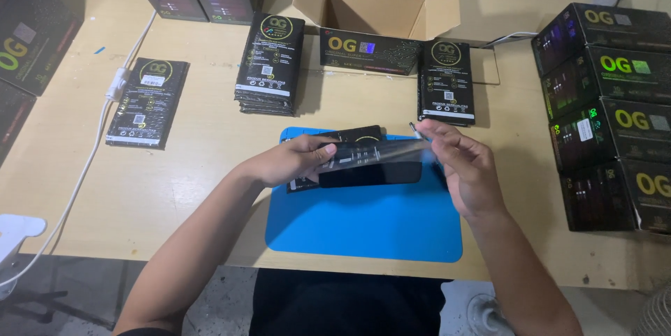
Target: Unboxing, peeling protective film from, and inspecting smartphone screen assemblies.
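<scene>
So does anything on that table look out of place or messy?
Nothing much. The stack of black packets is slightly uneven at its base, and a white cable trails over the table edge. Both hands, left and right, hold a clear sleeve neatly.

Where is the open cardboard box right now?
The open cardboard box sits at the table's far edge, top centre, behind a long black box.
</scene>
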